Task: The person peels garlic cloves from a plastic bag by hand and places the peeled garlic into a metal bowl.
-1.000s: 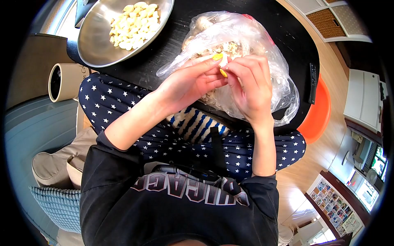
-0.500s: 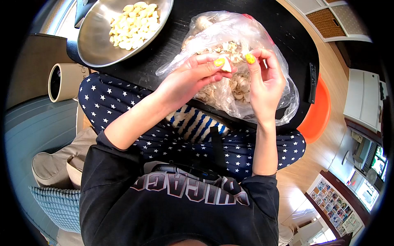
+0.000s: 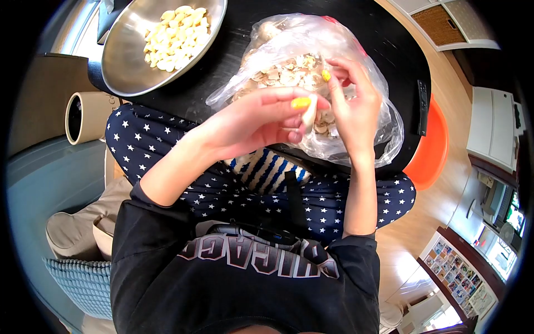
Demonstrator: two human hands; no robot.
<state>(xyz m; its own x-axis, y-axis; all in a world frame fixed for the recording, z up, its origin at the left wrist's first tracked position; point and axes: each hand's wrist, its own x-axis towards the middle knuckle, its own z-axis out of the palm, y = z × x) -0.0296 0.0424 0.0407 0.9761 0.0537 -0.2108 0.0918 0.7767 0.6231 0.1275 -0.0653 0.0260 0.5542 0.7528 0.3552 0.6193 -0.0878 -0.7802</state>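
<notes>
Garlic clove of creamy white, small, smooth and slightly glossy, was held in the air over the near part of a clear, crumpled plastic bag. It looked bare of papery skin on the side that showed, plump along its length. Its long axis ran roughly from near to far, with the far end leaning a little to the right; which end was the root could not be told.

The left hand, its thumbnail bright yellow, held the clove between thumb and fingers. The right hand was just to the right of it, above the bag, with its fingers curled and only a narrow gap between thumb and forefinger; whether it pinched a scrap of skin could not be told.

Beyond the hands, loose beige papery skins lay heaped in the bag's opening. The bag rested on a black, round-edged table. At the far left stood a wide, shiny stainless-steel bowl, with a pile of pale yellow peeled cloves inside. On the right, near the table's edge, lay a slim black remote control, beside an orange, curved plastic seat.
</notes>
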